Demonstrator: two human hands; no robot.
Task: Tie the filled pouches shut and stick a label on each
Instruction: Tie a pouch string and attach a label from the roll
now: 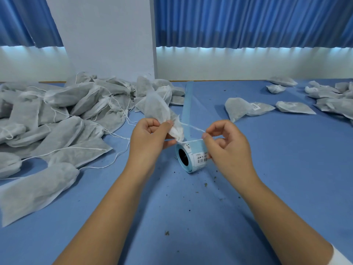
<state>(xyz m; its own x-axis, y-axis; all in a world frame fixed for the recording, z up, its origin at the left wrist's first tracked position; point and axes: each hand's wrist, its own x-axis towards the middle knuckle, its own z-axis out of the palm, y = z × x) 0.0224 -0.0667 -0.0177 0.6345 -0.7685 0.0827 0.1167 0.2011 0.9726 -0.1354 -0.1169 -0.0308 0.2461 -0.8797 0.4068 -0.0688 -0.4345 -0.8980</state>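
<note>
- Pouch of white non-woven cloth, held in the air above the blue table, just over the label roll. Its gathered neck is buried in the left hand, so whether it carries a knot cannot be told.
- Filling shows only as a grey shade through the cloth; what it is cannot be made out.
- Left hand grips the neck with its fingers curled round it, and the pouch body points up and away from the person.
- Drawstring runs taut from the neck to the right hand, which pinches it between thumb and forefinger.
- Label roll rests on its curved side directly below the hands, core hole facing left, its right end hidden by the right hand. A barcode label shows on it, the print too small to read.
- Pale-blue backing strip leads from the roll toward the wall.
- Heap of filled pouches with loose strings lies at the left, cut off by the frame edge.
- Flat labelled pouches lie well apart to the right. Further ones at the far right are cut off, and no label can be made out on them.
- Dark crumbs dot the table.
- Blue curtains hang behind.
</note>
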